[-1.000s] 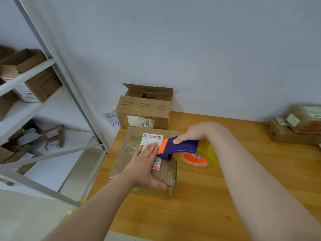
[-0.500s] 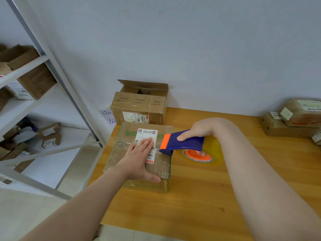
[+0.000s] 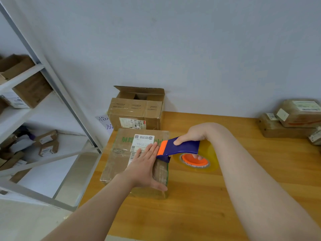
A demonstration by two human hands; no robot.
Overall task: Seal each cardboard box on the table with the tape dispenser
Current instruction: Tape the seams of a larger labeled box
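We logged the left hand [image 3: 144, 168] lying flat, fingers straight, pressing the top of the taped cardboard box [image 3: 118, 159] at the worktop's [image 3: 260, 171] left edge, with the thumb by the box's near right corner. The right hand [image 3: 192, 136] gripped the blue-and-orange tape dispenser [image 3: 180, 147], its orange lip at the box's right top edge, just beside the left fingertips. The clear tape roll [image 3: 211, 159] hung beside the box over the worktop (orange core, fingers inside it). An open-flapped box [image 3: 135, 112] sat at the rear left corner. Stacked parcels [image 3: 295, 115] were at the right edge, and a metal shelf [image 3: 26, 72] stood left of the worktop.
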